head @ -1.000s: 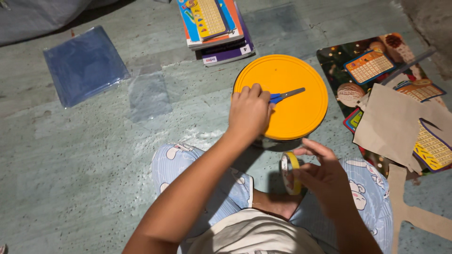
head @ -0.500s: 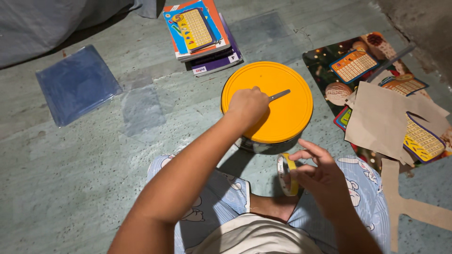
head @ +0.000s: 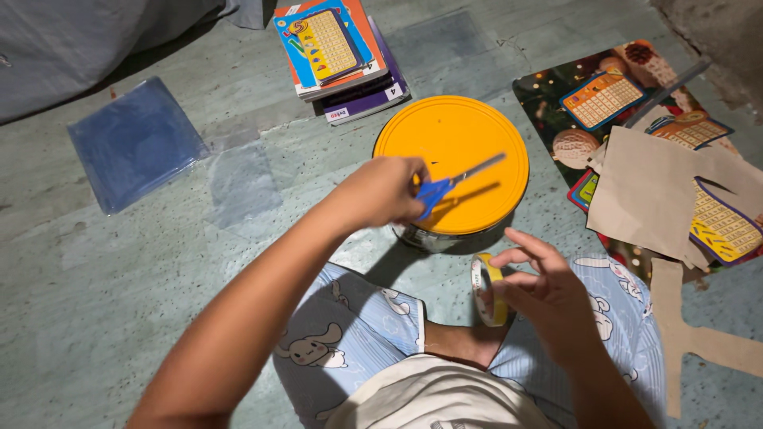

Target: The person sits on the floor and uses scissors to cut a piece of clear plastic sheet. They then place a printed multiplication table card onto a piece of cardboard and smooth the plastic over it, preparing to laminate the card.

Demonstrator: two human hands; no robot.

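blue-handled scissors (head: 447, 183) gripped by left hand (head: 381, 191); right hand (head: 548, 298) pinches tape roll (head: 488, 289).

Scissors (head: 445, 187) above tin lid (head: 477, 127); books (head: 342, 52) behind; paper scraps (head: 648, 199) right, perhaps overlapping.

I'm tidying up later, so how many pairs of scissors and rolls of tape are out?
2 in all: 1 pair of blue-handled scissors in the left hand, over the yellow lid; 1 roll of yellow tape in the right hand. More could be hidden under the brown paper.
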